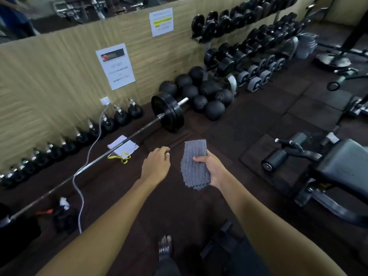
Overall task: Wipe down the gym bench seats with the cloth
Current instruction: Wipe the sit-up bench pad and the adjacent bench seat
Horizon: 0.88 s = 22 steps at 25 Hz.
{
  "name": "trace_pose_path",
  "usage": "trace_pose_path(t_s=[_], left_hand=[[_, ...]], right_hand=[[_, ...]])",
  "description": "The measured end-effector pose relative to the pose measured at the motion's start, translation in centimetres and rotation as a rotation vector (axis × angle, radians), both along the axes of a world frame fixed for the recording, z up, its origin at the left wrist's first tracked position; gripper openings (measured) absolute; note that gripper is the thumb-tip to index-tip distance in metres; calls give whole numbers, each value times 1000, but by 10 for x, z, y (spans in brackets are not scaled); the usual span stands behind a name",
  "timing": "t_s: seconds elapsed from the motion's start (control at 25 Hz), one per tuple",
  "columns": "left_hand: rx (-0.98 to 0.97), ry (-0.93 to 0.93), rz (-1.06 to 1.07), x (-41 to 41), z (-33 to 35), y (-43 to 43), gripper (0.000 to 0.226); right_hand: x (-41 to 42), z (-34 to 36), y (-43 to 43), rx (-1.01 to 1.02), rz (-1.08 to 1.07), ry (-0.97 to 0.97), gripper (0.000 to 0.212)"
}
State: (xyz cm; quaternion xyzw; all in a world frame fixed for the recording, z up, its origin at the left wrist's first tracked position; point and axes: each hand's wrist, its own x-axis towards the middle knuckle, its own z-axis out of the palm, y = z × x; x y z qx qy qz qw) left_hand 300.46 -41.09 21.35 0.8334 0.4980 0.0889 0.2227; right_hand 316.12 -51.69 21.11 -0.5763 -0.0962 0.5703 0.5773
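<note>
At the centre of the frame, the right hand (pixel 211 170) is gripping a folded grey ribbed cloth (pixel 196 166) in mid-air, thumb across its face, while the left hand (pixel 157 166) is hovering just beside it, loosely curled and holding nothing. No wiping is happening yet: the black padded bench seat (pixel 342 166) is sitting at the right edge, well apart from the cloth.

Risks, as I am judging them: the cloth is hanging loose below the palm, so a slack hold could be letting it slip to the dark floor and picking up dirt. Stepping toward the bench, the person's foot (pixel 165 249) could be catching the white cable (pixel 83 170) snaking at lower left, or the barbell (pixel 127 138) lying diagonally from lower left to its plates at centre. The bench's foam roller (pixel 274 161) and metal handle are jutting out between the hands and the seat, possibly snagging the cloth. Medicine balls (pixel 207 96) and a dumbbell rack (pixel 245 30) are crowding the upper right.
</note>
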Motion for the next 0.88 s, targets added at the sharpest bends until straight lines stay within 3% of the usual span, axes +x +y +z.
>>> trace_pose_path(t_s=[0.16,0.36,0.6,0.88], left_hand=[[37,2,-206,87,-7,96,35],[38,8,-539,217,0,138,35],[22,38,-961,380,-23,83,34],[-62,97,-1275,552,-62,-33,34]], right_hand=[[63,-3,62,42,-208,4,38],[145,-3,67,84,-512,-12,38],[234,-27,-1,69,-925,36,25],[339,-61,-113,44,-1318,119,28]])
